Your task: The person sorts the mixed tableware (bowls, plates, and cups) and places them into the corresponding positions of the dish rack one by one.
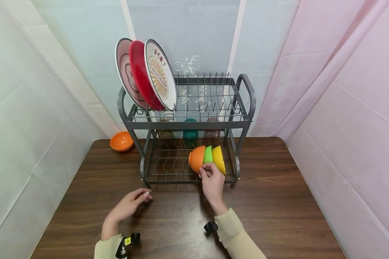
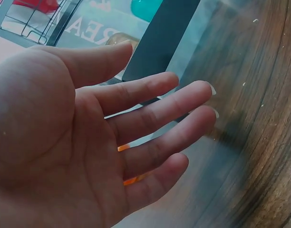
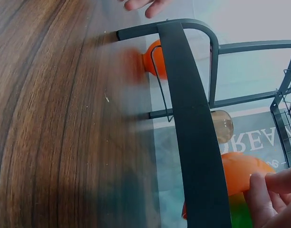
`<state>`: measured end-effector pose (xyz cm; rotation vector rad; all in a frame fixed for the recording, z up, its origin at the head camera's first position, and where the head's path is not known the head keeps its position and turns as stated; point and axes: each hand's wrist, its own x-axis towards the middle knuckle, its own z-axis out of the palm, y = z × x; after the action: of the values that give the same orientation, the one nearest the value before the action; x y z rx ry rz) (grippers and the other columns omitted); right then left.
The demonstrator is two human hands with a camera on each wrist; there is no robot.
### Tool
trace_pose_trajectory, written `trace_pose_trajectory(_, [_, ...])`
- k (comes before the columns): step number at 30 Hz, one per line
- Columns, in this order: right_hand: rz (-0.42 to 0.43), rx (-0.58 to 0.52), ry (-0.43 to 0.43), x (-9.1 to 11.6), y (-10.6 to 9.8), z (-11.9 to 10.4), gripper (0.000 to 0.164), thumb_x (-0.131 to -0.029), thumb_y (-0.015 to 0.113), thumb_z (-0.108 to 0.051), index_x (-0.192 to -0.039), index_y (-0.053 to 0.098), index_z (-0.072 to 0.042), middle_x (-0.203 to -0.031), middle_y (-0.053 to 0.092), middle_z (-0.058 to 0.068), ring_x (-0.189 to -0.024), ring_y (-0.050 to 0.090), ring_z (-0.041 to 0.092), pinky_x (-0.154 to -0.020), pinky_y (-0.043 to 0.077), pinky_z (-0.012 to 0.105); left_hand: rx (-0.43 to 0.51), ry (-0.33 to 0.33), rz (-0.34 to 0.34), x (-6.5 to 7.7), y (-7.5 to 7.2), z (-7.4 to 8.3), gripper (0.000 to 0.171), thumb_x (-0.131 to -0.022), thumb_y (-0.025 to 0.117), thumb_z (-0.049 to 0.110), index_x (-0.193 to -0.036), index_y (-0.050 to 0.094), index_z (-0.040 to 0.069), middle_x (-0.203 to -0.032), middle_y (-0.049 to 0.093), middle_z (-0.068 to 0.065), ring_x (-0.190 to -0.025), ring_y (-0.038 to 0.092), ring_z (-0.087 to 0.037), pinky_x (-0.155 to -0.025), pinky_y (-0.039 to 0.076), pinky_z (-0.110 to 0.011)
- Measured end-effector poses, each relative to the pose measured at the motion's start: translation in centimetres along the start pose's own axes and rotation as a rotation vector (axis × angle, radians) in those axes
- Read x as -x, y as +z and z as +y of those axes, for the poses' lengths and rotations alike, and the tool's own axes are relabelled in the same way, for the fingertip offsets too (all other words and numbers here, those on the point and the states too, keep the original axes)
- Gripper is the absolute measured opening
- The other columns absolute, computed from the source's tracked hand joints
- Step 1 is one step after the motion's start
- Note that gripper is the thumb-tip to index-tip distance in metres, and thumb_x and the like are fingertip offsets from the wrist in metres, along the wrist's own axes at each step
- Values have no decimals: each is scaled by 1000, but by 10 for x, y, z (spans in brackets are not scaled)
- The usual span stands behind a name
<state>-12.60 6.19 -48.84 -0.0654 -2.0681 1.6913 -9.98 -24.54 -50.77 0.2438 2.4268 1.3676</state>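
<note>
On the lower tier of the dish rack, an orange bowl (image 1: 197, 159) stands on its side, with a green bowl (image 1: 208, 154) and a yellow bowl (image 1: 218, 160) beside it to the right. My right hand (image 1: 213, 182) pinches the near edge of the orange bowl between thumb and fingertips. In the right wrist view those fingers (image 3: 259, 192) meet at the orange bowl's edge, above the green one. My left hand (image 1: 129, 205) hovers over the table left of the rack's front foot, fingers loosely extended. The left wrist view shows its bare palm (image 2: 88, 137), holding nothing.
The dark two-tier rack (image 1: 188, 125) holds a pink plate (image 1: 124, 64), a red plate (image 1: 139, 72) and a white patterned plate (image 1: 159, 73) on top. Cups, including a teal cup (image 1: 190, 135), stand at the lower back. Another orange bowl (image 1: 121, 141) sits on the table behind left.
</note>
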Motion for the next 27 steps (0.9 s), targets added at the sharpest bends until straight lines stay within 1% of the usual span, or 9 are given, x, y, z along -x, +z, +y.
trace_pose_trajectory(3, [10, 78, -42, 1, -3, 1, 7, -89, 71, 3, -92, 68, -4, -90, 72, 9, -75, 72, 21, -63, 57, 29, -27, -12, 31, -1, -3, 1, 40, -107, 47, 31, -126, 61, -1, -108, 70, -6, -102, 64, -19, -95, 47, -41])
trace_pose_trajectory(6, [12, 140, -74, 3, -5, 2, 7, -90, 70, 2, -92, 69, -5, -94, 74, 6, -78, 72, 19, -66, 57, 33, -94, -32, 79, -2, -11, 0, 40, -107, 46, 33, -125, 62, 0, -108, 70, -6, -103, 64, -21, -93, 48, -45])
trace_pose_trajectory(8, [5, 146, -69, 4, -7, 3, 8, -90, 69, 2, -92, 69, -5, -96, 74, 6, -81, 72, 20, -69, 58, 35, -154, -46, 114, -3, -20, 0, 42, -107, 46, 34, -126, 62, 0, -109, 69, -8, -104, 63, -24, -92, 48, -48])
trace_pose_trajectory(10, [-4, 142, -57, 4, -8, 3, 9, -90, 68, 3, -93, 70, -5, -97, 74, 6, -83, 72, 20, -71, 58, 37, -221, -54, 141, -5, -31, 0, 44, -107, 45, 35, -128, 60, -1, -112, 68, -12, -106, 62, -28, -91, 48, -51])
trace_pose_trajectory(12, [-13, 134, -49, 5, -9, 3, 10, -90, 67, 4, -93, 70, -5, -98, 73, 6, -85, 71, 20, -72, 58, 36, -279, -67, 166, -8, -42, 0, 47, -107, 45, 36, -129, 59, -2, -115, 67, -16, -106, 62, -32, -90, 48, -54])
trace_pose_trajectory(15, [-19, 128, -60, 7, -13, 3, 12, -89, 66, 6, -92, 70, -4, -100, 73, 5, -87, 71, 19, -73, 58, 34, -354, -80, 192, -16, -56, -1, 47, -107, 43, 35, -129, 58, -4, -114, 66, -20, -102, 62, -34, -86, 49, -55])
trace_pose_trajectory(20, [-67, 117, -89, 10, -18, 5, 13, -88, 65, 9, -91, 71, -3, -105, 73, 4, -93, 70, 18, -75, 58, 30, -447, -70, 266, -34, -73, -11, 41, -107, 45, 28, -125, 59, -6, -110, 65, -24, -94, 62, -36, -80, 49, -55])
trace_pose_trajectory(23, [-106, 116, -116, 12, -21, 6, 13, -89, 65, 9, -92, 72, -2, -108, 72, 4, -97, 69, 18, -77, 57, 30, -490, -51, 328, -44, -81, -17, 35, -105, 47, 23, -123, 60, -4, -112, 63, -25, -95, 61, -38, -78, 48, -56])
trace_pose_trajectory(27, [-125, 134, -159, 14, -25, 8, 15, -89, 65, 8, -93, 73, -4, -112, 71, 4, -100, 68, 19, -79, 56, 29, -506, 5, 414, -58, -90, -19, 33, -104, 48, 21, -125, 58, -3, -117, 60, -26, -99, 60, -42, -78, 47, -59])
